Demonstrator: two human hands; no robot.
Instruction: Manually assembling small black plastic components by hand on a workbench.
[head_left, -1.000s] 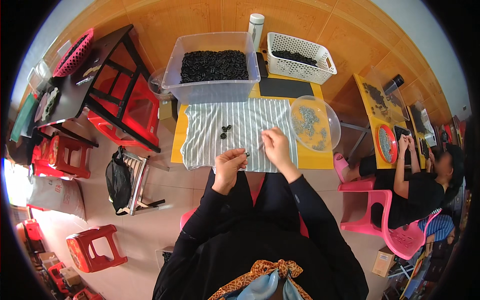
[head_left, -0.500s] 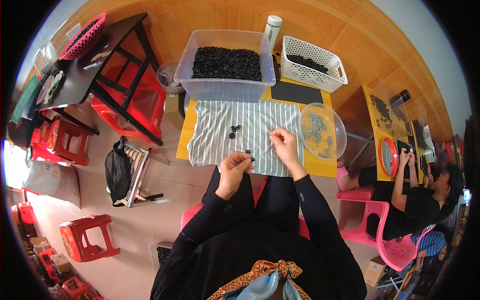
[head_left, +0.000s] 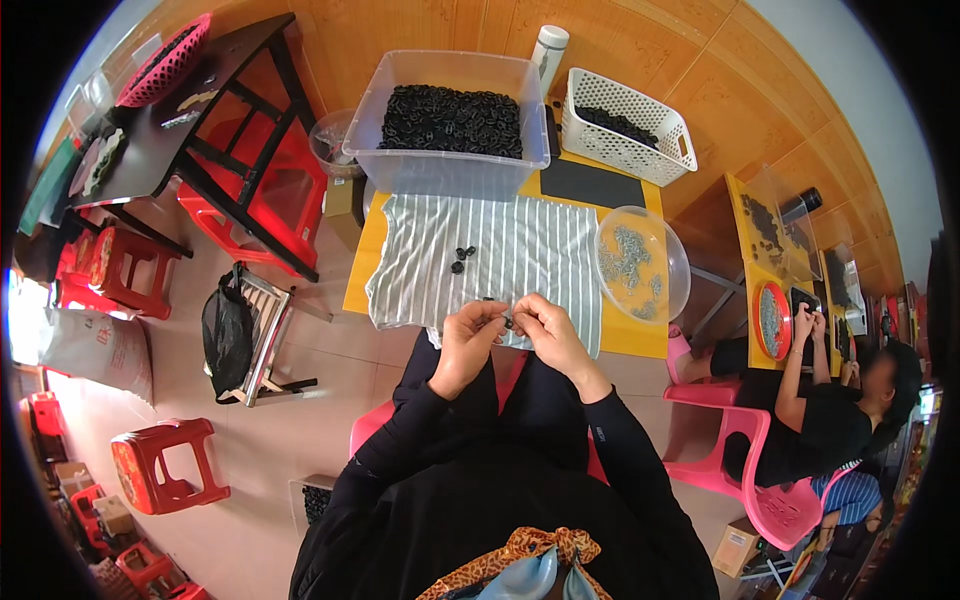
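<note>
wood-panelled workroom, low yellow table (head_left: 360, 262) with a grey striped cloth (head_left: 520, 250) draped over its near edge. view is from above the seated person.

left hand (head_left: 466, 335) and right hand (head_left: 545, 328) meet at the near edge of the cloth, fingertips pinched together on one small dark part (head_left: 508, 322). both hands are narrow, closed on that part between them; too small to tell its long axis or which hand carries the load. part sits dead centre between the two hands, neither clearly nearer.

outward: a few loose dark pieces (head_left: 462, 258) lie on the cloth just beyond the hands, slightly left, so the left hand is the nearer one to them. right of the cloth, a clear round bowl (head_left: 668, 250) with small grey metal bits, close to the right hand's side. far side of the table: clear plastic bin (head_left: 445, 165) heaped with black parts, straight ahead of the hands; white perforated basket (head_left: 630, 128) to its right with more dark parts; a black flat mat (head_left: 592, 185) between basket and cloth; a white bottle (head_left: 548, 48) behind.

left of scene: black frame table (head_left: 190, 150), red stools (head_left: 160, 468), a black bag (head_left: 227, 330) on a small rack. far right: another person (head_left: 830, 420) in a pink chair works at a second yellow table (head_left: 745, 250).
</note>
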